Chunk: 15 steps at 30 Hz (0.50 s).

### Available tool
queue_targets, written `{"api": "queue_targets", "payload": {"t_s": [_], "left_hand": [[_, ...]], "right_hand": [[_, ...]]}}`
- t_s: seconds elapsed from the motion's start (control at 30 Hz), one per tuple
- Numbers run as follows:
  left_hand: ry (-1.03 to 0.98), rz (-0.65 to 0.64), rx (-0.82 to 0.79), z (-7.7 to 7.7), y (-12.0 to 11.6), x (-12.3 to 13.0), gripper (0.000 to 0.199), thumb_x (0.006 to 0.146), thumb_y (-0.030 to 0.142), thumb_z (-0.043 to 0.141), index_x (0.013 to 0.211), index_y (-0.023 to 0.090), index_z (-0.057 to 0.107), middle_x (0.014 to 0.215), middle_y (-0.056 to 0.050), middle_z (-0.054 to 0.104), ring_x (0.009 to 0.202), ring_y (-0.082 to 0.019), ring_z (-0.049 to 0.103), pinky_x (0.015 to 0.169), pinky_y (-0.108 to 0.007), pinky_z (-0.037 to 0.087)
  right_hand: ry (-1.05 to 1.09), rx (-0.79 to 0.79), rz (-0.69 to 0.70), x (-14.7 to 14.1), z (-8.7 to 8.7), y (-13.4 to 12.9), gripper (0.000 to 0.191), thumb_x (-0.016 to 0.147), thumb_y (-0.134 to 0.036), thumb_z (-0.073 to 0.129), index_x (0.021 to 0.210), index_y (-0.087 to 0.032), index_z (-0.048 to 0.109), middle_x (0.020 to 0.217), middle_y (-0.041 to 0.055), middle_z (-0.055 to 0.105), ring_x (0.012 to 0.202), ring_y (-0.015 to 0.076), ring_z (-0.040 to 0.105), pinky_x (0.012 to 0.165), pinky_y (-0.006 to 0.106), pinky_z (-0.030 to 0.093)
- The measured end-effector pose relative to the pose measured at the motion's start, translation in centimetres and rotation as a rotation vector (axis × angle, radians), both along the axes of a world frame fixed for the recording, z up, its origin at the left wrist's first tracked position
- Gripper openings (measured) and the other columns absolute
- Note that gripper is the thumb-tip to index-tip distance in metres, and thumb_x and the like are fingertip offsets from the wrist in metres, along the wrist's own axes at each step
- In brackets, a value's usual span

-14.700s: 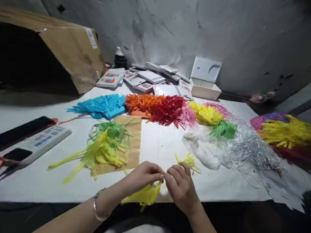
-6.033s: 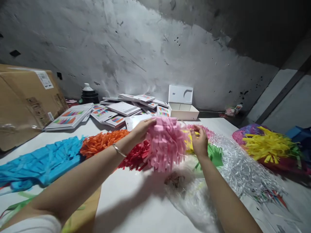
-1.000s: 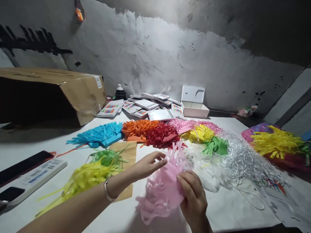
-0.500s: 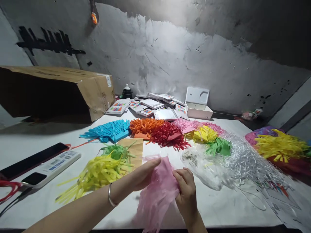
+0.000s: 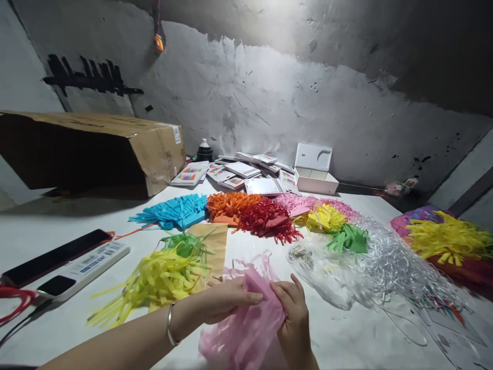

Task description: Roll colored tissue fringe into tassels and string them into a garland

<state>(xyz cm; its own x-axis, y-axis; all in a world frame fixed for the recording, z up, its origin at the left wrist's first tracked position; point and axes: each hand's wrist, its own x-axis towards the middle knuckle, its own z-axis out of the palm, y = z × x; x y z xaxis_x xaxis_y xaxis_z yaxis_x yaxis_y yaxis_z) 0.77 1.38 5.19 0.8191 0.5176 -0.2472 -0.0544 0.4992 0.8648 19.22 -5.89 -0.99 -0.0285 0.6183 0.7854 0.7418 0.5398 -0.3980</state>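
Observation:
Between my two hands is a pink tissue paper tassel [image 5: 254, 329], its fringed strips hanging toward me and a few loose strips sticking up beyond my fingers. My left hand [image 5: 227, 300], with a silver bangle at the wrist, grips its left side with the thumb on top. On the right edge, my right hand [image 5: 295, 313] pinches the paper, one finger slightly raised. Left of my hands lie yellow fringed tissue strips [image 5: 157, 277] and green strips [image 5: 188, 242], partly on a brown paper sheet [image 5: 216, 241].
Blue [image 5: 173, 211], orange [image 5: 233, 204] and red fringe bundles [image 5: 267, 221] lie beyond my hands. Silver tinsel [image 5: 400, 262] and a clear plastic bag [image 5: 335, 280] are at right. A power bank [image 5: 84, 270] lies left; a cardboard box [image 5: 154, 154] and printed packs [image 5: 242, 169] stand behind.
My hands have shifted slightly lower with the pink tassel, and its fringe now spreads further left. The left thumb lies lower and flatter on the paper. The view has tilted up a little.

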Motion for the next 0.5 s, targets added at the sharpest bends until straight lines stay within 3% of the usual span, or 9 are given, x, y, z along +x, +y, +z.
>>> {"api": "queue_targets", "payload": {"t_s": [0.1, 0.2, 0.3, 0.37, 0.43, 0.5], "left_hand": [[-0.12, -0.063, -0.089, -0.3, -1.6, 0.7, 0.037, 0.065, 0.046, 0.087, 0.082, 0.015, 0.075, 0.076, -0.005, 0.071, 0.084, -0.02, 0.067, 0.076, -0.026, 0.05], [-0.13, -0.215, -0.199, -1.4, -3.4, 1.8, 0.055, 0.057, 0.058, 0.087, 0.088, 0.014, 0.075, 0.078, -0.008, 0.074, 0.075, -0.022, 0.068, 0.07, -0.03, 0.051], [-0.142, -0.337, -0.275, -3.0, -4.7, 3.5, 0.056, 0.053, 0.046, 0.091, 0.096, 0.015, 0.075, 0.07, -0.005, 0.073, 0.061, -0.019, 0.065, 0.063, -0.03, 0.05], [-0.154, -0.334, -0.267, -3.7, -4.8, 4.8, 0.045, 0.056, 0.035, 0.09, 0.092, 0.013, 0.074, 0.062, -0.004, 0.07, 0.058, -0.019, 0.064, 0.063, -0.031, 0.05], [-0.119, -0.302, -0.246, -3.9, -4.3, 5.8, 0.034, 0.06, 0.031, 0.086, 0.085, 0.011, 0.074, 0.058, -0.004, 0.067, 0.057, -0.018, 0.065, 0.063, -0.031, 0.05], [-0.054, -0.278, -0.229, -3.8, -3.3, 6.3, 0.03, 0.062, 0.03, 0.083, 0.083, 0.011, 0.072, 0.057, -0.004, 0.066, 0.056, -0.018, 0.065, 0.062, -0.03, 0.05]], "right_hand": [[-0.014, 0.069, -0.106, 0.1, -0.8, 0.1, 0.046, 0.09, -0.005, 0.046, 0.13, -0.023, 0.062, 0.105, 0.0068, 0.069, 0.101, 0.0218, 0.066, 0.107, 0.055, 0.042], [-0.017, 0.073, -0.167, 1.3, -1.6, 0.6, 0.044, 0.092, -0.01, 0.045, 0.131, -0.021, 0.062, 0.105, 0.0085, 0.068, 0.101, 0.0237, 0.065, 0.103, 0.054, 0.047], [-0.052, 0.11, -0.278, 4.4, -1.7, 1.0, 0.042, 0.095, -0.013, 0.037, 0.127, -0.018, 0.064, 0.105, 0.0108, 0.069, 0.1, 0.0248, 0.065, 0.093, 0.049, 0.054], [-0.073, 0.142, -0.38, 7.4, -0.8, 0.5, 0.044, 0.097, -0.013, 0.032, 0.126, -0.014, 0.065, 0.11, 0.0144, 0.068, 0.106, 0.0269, 0.064, 0.091, 0.05, 0.054], [-0.095, 0.161, -0.465, 10.4, 0.8, -0.8, 0.044, 0.098, -0.014, 0.032, 0.131, -0.011, 0.061, 0.122, 0.0182, 0.065, 0.119, 0.0309, 0.058, 0.101, 0.058, 0.046], [-0.205, 0.189, -0.607, 12.7, 2.5, -2.5, 0.046, 0.098, -0.013, 0.037, 0.14, -0.013, 0.055, 0.138, 0.0178, 0.058, 0.128, 0.0318, 0.053, 0.109, 0.06, 0.039]]}}
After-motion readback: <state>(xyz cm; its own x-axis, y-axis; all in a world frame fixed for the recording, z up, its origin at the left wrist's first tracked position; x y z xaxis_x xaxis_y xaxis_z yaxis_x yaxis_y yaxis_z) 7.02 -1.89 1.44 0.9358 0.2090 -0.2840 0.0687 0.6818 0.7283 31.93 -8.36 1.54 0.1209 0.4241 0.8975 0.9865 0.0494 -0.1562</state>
